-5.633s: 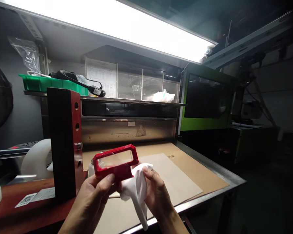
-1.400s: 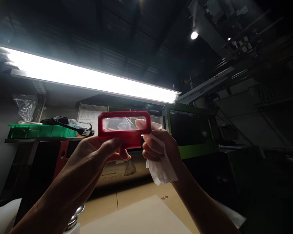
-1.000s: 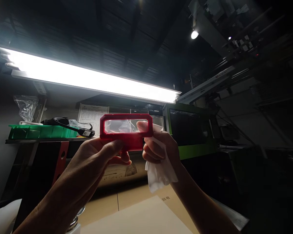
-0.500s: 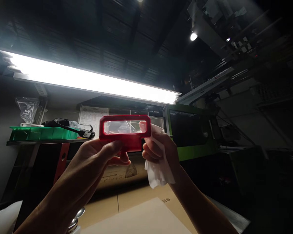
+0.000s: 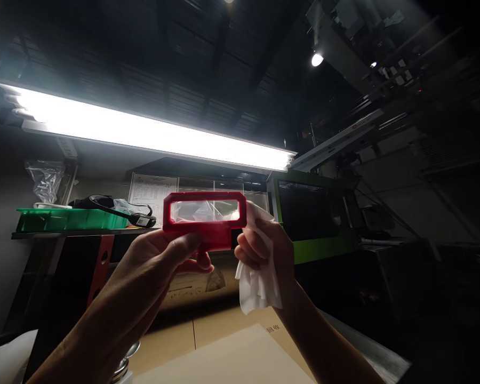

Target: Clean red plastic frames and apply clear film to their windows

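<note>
A red plastic frame (image 5: 216,237) with a clear rectangular window is held up in front of me, below the bright tube light. My left hand (image 5: 164,256) pinches its lower left part, thumb on the near face and fingers behind. My right hand (image 5: 270,242) is closed on a white cloth (image 5: 260,290), which hangs down from the fist. The cloth's upper part lies against the frame's right end, and some of the right fingers are hidden behind it.
A lit tube lamp (image 5: 156,130) spans overhead. On the shelf stands a green bin (image 5: 72,220) with a black strapped device (image 5: 104,202). Cardboard (image 5: 224,357) lies below. A green-and-black machine (image 5: 316,250) stands to the right. Metal knobs (image 5: 122,368) show at lower left.
My right hand with the cloth has shifted slightly right and down; its fingertip no longer shows through the window. The red frame has dropped very slightly, still in my left hand.
</note>
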{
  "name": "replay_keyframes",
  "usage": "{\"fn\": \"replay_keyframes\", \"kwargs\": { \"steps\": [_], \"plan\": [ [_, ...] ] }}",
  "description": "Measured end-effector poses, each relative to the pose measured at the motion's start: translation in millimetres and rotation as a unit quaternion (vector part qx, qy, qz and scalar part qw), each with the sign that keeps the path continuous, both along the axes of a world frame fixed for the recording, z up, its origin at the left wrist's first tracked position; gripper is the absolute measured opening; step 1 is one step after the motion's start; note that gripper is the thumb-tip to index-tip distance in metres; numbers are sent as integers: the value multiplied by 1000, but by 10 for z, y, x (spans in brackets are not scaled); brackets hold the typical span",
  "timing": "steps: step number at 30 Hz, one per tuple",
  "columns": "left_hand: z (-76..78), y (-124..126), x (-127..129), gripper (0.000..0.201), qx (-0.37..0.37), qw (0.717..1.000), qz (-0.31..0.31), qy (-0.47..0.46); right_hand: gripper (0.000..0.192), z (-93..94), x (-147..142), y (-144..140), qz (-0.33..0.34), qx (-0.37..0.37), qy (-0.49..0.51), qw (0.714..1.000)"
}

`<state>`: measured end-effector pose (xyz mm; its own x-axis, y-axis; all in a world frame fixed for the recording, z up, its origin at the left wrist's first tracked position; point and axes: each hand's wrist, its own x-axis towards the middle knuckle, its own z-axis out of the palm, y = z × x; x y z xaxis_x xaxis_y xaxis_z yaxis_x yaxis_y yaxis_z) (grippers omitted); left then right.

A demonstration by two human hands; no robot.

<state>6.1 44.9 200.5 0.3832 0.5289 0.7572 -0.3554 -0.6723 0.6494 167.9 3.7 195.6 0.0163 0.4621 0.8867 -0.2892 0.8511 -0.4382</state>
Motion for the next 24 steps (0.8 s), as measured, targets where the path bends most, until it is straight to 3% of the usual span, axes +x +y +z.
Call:
{"fn": "replay_keyframes", "kwargs": {
  "steps": [2, 4, 5, 7, 9, 11, 13, 16, 19, 24],
  "plan": [
    [-13, 3, -28, 21, -10, 1000, -12, -5, 22, -43, 3, -22, -125, 42, 29, 991],
    [-21, 14, -48, 21, -14, 1000, -20, -6, 18, -88, 23, -53, -299, 107, 16, 948],
    [-22, 21, -53, 22, -14, 1000, -19, -4, 16, -105, 40, -69, -384, 156, -6, 910],
    [-22, 30, -55, 23, -11, 1000, -18, -3, 17, -117, 88, -97, -517, 281, -66, 806],
    [-16, 27, -50, 23, -13, 1000, -12, -3, 15, -96, 149, -120, -596, 406, -125, 682],
    [-7, 11, -42, 23, -13, 1000, -6, -6, 11, -53, 210, -140, -648, 468, -166, 577],
    [2, -9, -37, 25, -12, 1000, 2, -4, 10, -6, 254, -163, -692, 473, -198, 508],
    [2, -8, -36, 31, -17, 1000, 16, 6, 14, 35, 286, -206, -738, 471, -225, 428],
    [-9, 26, -44, 29, -27, 999, 20, 7, 15, 28, 316, -246, -754, 480, -227, 386],
    [-12, 33, -49, 22, -31, 999, 14, -8, 17, -14, 371, -291, -742, 475, -224, 417]
  ]
}}
